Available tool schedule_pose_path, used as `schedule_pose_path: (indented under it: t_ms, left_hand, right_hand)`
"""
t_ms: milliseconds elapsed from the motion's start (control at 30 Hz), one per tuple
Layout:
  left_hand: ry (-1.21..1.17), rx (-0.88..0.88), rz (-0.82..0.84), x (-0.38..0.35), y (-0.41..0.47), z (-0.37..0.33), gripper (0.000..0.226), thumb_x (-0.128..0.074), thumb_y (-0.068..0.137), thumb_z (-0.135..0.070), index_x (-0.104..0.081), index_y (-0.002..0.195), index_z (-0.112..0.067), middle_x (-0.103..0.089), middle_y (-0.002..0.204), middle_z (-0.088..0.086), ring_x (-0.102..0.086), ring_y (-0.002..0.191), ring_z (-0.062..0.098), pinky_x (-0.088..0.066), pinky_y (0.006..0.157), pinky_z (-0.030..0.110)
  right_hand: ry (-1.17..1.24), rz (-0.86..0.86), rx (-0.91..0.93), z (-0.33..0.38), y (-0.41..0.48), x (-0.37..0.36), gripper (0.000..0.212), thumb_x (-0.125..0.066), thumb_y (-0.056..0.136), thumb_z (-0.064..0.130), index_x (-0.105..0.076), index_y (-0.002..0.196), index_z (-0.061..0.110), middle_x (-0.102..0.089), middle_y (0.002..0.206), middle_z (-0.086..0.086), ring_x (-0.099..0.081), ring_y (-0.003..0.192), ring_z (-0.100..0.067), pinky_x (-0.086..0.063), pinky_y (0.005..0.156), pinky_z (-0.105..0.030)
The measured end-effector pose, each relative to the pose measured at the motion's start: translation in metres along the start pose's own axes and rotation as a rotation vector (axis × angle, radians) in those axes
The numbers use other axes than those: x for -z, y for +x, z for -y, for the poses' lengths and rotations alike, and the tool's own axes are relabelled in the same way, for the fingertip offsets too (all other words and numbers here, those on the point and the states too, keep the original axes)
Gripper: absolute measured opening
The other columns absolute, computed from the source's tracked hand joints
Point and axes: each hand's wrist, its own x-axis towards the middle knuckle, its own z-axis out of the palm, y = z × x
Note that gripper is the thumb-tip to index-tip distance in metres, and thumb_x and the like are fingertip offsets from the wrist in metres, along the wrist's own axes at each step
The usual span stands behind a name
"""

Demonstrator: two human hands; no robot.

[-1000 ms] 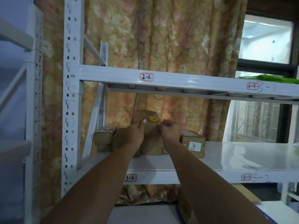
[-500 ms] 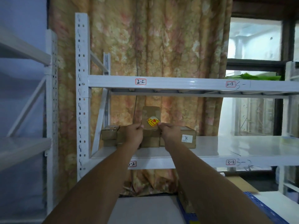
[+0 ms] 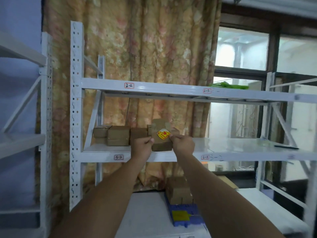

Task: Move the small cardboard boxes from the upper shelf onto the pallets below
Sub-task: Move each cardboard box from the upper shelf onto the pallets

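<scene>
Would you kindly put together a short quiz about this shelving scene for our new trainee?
1. True or false: the stickered box is held by the left hand alone.
2. Which label sits just below the other boxes? A 2-2, B 3-2, C 2-3.
3. Fill in: the pallet below is ____ in colour.
Key: 1 false, the right hand grips it too; 2 B, the 3-2 label; 3 blue.

Storeroom: labelled steel racking (image 3: 171,91), blue pallet (image 3: 185,215)
</scene>
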Motion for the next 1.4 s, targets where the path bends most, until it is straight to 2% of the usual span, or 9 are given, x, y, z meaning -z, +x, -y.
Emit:
schedule_pose_path:
  t_ms: [133, 333, 433, 633, 700, 967, 1133, 1300, 1400]
  left_hand:
    - [0.049, 0.014, 0.101, -0.059, -0.036, -0.008, 0.020, -0.065, 0.092, -0.026, -0.076, 0.078, -0.017, -0.070, 0.081, -0.002, -0.067, 0.084, 0.019, -0.057, 0.086, 0.044]
    - [0.036, 0.108, 0.299, -0.169, -0.087, 0.008, 0.021, -0.066, 0.093, -0.024, -0.079, 0.098, -0.009, -0.076, 0.091, 0.006, -0.070, 0.089, 0.022, -0.057, 0.089, 0.044]
    - [0.069, 0.120, 0.384, -0.223, -0.106, 0.023, 0.019, -0.062, 0.097, -0.019, -0.076, 0.093, -0.006, -0.066, 0.093, 0.002, -0.065, 0.082, 0.016, -0.056, 0.083, 0.031]
    - [0.111, 0.226, 0.368, -0.316, -0.115, 0.070, 0.015, -0.067, 0.093, -0.023, -0.074, 0.086, -0.012, -0.071, 0.088, 0.010, -0.068, 0.085, 0.028, -0.051, 0.073, 0.033]
    - [0.103, 0.266, 0.353, -0.345, -0.106, 0.093, 0.016, -0.069, 0.091, -0.022, -0.072, 0.099, -0.009, -0.072, 0.093, 0.011, -0.066, 0.084, 0.024, -0.048, 0.067, 0.027]
    - [0.154, 0.353, 0.234, -0.398, -0.092, 0.143, 0.036, -0.066, 0.093, -0.015, -0.062, 0.058, -0.022, -0.060, 0.070, 0.018, -0.061, 0.069, 0.031, -0.049, 0.065, 0.041]
    - [0.164, 0.371, 0.187, -0.404, -0.061, 0.184, 0.013, -0.068, 0.091, -0.012, -0.077, 0.094, -0.003, -0.070, 0.091, 0.018, -0.067, 0.089, 0.037, -0.057, 0.082, 0.054]
    - [0.204, 0.341, 0.172, -0.413, -0.036, 0.191, 0.022, -0.065, 0.094, -0.008, -0.072, 0.110, 0.005, -0.069, 0.105, 0.012, -0.063, 0.101, 0.029, -0.053, 0.091, 0.043]
    - [0.224, 0.364, 0.201, -0.423, -0.010, 0.218, 0.014, -0.063, 0.095, -0.008, -0.075, 0.087, -0.004, -0.065, 0.089, 0.010, -0.059, 0.091, 0.024, -0.046, 0.077, 0.034]
  right_hand:
    - [-0.018, -0.059, -0.079, -0.035, 0.003, 0.070, 0.020, -0.072, 0.086, 0.037, -0.082, 0.095, 0.022, -0.077, 0.088, -0.005, -0.069, 0.090, -0.027, -0.056, 0.088, -0.038]
    - [-0.123, -0.134, -0.197, -0.103, 0.016, 0.176, 0.023, -0.073, 0.085, 0.033, -0.081, 0.096, 0.014, -0.076, 0.089, -0.009, -0.069, 0.085, -0.026, -0.056, 0.082, -0.034]
    - [-0.200, -0.142, -0.262, -0.143, 0.026, 0.215, 0.028, -0.074, 0.083, 0.034, -0.080, 0.098, 0.011, -0.076, 0.089, -0.012, -0.070, 0.083, -0.028, -0.053, 0.074, -0.030]
    - [-0.245, -0.108, -0.337, -0.215, 0.067, 0.260, 0.027, -0.075, 0.082, 0.031, -0.079, 0.098, 0.010, -0.074, 0.090, -0.008, -0.068, 0.084, -0.024, -0.057, 0.081, -0.034]
    - [-0.241, -0.070, -0.349, -0.238, 0.084, 0.264, 0.027, -0.076, 0.082, 0.032, -0.080, 0.099, 0.011, -0.074, 0.089, -0.006, -0.069, 0.084, -0.023, -0.058, 0.085, -0.038]
    - [-0.259, 0.043, -0.364, -0.307, 0.135, 0.247, 0.023, -0.072, 0.087, 0.031, -0.081, 0.101, 0.015, -0.076, 0.093, -0.009, -0.068, 0.089, -0.025, -0.058, 0.087, -0.041]
    - [-0.256, 0.106, -0.359, -0.340, 0.162, 0.213, 0.025, -0.068, 0.090, 0.031, -0.080, 0.102, 0.013, -0.076, 0.090, -0.009, -0.069, 0.085, -0.023, -0.058, 0.081, -0.037]
    - [-0.262, 0.106, -0.405, -0.376, 0.188, 0.179, 0.029, -0.069, 0.086, 0.039, -0.081, 0.095, 0.015, -0.075, 0.086, -0.012, -0.070, 0.083, -0.029, -0.059, 0.079, -0.045]
    - [-0.266, 0.127, -0.404, -0.405, 0.207, 0.153, 0.030, -0.068, 0.084, 0.041, -0.081, 0.095, 0.017, -0.076, 0.086, -0.010, -0.070, 0.083, -0.029, -0.059, 0.081, -0.045]
